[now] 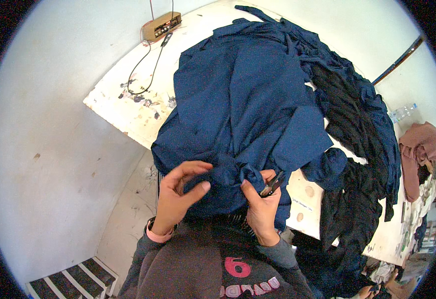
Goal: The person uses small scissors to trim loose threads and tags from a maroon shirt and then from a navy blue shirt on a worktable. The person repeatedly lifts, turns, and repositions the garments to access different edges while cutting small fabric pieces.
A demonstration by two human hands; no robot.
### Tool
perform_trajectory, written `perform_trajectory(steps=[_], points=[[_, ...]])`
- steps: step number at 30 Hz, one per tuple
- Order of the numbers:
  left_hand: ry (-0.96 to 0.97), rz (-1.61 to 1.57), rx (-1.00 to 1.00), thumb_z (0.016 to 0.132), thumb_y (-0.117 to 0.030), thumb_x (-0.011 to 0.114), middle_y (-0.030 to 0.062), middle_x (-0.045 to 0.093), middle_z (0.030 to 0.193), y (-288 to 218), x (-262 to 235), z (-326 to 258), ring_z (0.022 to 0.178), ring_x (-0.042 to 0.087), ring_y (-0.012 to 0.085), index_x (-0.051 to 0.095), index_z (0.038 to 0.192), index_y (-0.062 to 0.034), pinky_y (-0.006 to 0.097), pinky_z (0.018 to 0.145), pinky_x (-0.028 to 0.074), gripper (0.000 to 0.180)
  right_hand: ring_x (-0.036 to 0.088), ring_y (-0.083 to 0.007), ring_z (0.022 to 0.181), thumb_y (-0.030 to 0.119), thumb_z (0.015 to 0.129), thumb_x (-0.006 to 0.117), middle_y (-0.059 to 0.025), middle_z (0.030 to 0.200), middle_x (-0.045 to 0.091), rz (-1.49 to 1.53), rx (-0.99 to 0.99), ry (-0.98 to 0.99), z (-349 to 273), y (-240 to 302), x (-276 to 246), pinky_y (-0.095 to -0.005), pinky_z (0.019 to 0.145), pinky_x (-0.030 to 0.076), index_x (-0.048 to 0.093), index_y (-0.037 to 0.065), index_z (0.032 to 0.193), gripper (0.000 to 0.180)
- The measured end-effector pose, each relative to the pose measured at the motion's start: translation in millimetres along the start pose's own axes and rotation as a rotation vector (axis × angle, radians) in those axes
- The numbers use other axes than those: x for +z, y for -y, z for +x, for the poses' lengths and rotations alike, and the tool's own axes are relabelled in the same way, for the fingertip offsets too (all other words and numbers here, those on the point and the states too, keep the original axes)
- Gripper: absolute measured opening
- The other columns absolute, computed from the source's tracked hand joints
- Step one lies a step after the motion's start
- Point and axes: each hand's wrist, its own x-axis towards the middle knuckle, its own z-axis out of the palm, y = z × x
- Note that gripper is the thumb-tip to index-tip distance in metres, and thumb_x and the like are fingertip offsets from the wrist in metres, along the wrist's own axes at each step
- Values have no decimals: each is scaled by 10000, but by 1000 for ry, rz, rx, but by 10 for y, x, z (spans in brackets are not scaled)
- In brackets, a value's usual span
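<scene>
A large dark blue garment (243, 99) lies spread over a white table (128, 107) and hangs over its near edge. My left hand (178, 194) pinches a fold of the blue cloth at that edge, thumb against fingers. My right hand (260, 209) grips a bunched bit of the same cloth just beside it, and a small dark thread clipper (272, 185) sticks out between its fingers. The two hands are a few centimetres apart on the fabric.
A heap of black and dark blue garments (352, 129) covers the table's right side. A small tan box with a black cable (162, 26) sits at the far left corner. A plastic bottle (402, 112) and brown cloth (420, 144) lie at right. Striped steps (73, 281) are lower left.
</scene>
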Motion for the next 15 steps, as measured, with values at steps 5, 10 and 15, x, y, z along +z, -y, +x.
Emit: perform_trajectory(steps=[5, 10, 15], points=[[-121, 754, 292, 788, 48, 716, 55, 503, 791, -42, 25, -20, 709, 543, 176, 746, 1229, -143, 294, 654, 450, 482, 545, -111, 930, -21, 816, 803, -14, 972, 601, 178, 13, -162, 38, 167, 119, -267, 854, 425, 575, 51, 1056, 339], [-30, 793, 299, 739, 92, 631, 77, 449, 714, -74, 23, -78, 591, 473, 212, 713, 1290, -134, 295, 556, 409, 601, 572, -146, 945, -13, 774, 842, -50, 971, 615, 13, -290, -66, -47, 193, 78, -279, 863, 439, 612, 36, 1004, 329], [121, 535, 252, 820, 85, 575, 92, 510, 827, -218, 164, -92, 722, 512, 208, 682, 1303, -53, 285, 657, 426, 513, 653, -240, 706, 19, 771, 843, -116, 851, 691, -563, -696, -22, -20, 267, 141, -321, 612, 511, 697, 43, 906, 200]])
